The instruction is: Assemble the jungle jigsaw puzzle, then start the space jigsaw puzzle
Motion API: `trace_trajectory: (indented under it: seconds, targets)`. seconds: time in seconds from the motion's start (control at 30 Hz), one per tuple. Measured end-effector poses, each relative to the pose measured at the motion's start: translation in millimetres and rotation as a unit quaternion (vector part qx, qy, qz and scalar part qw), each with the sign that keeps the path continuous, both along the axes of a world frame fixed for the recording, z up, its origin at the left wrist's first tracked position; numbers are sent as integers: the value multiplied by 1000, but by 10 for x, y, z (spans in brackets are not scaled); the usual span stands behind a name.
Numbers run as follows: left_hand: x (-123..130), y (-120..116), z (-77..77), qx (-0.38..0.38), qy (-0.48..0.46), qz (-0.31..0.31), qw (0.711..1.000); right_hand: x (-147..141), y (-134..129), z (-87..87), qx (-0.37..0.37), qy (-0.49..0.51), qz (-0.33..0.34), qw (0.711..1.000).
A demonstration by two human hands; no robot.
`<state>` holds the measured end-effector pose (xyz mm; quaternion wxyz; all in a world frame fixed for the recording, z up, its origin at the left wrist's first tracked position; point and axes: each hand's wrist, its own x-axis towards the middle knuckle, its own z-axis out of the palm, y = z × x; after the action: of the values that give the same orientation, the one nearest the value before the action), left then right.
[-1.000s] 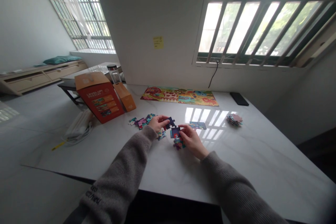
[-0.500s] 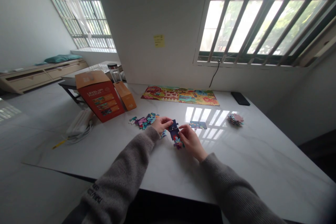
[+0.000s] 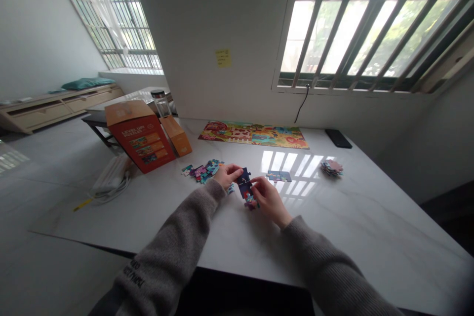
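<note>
Mid-bench (image 3: 333, 242), the left hand (image 3: 226, 176) and right hand (image 3: 268, 200) each had a clamped grip on two dark-blue jigsaw pieces (image 3: 244, 182), held end to end between them above a small heap of pieces (image 3: 251, 203). Loose pieces (image 3: 202, 172) lay to the left, a single piece (image 3: 279, 176) just right, and a stack (image 3: 331, 168) near the right edge. Along the far edge lay a finished puzzle (image 3: 254, 135), with a red box (image 3: 142, 141) at the far left.

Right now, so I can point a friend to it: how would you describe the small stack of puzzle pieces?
On the white table, look far right, just below the black phone. A small stacked pile of puzzle pieces sits there, set apart from all the others.
</note>
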<state>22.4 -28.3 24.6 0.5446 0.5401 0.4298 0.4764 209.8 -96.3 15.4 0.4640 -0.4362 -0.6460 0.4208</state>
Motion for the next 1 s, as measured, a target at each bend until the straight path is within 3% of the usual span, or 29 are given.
trace_trajectory:
  seconds: [0.33, 0.73, 1.0]
  targets:
    - [3, 15, -30, 1, -13, -2, 1000, -35, 1, -23, -76, 71, 1, 995]
    - [3, 20, -118, -19, -24, -66, 997, -19, 21, -33, -47, 41, -20, 998]
    - [-43, 26, -116, 30, -18, -105, 994, 9, 43, -38, 6, 7, -42, 999]
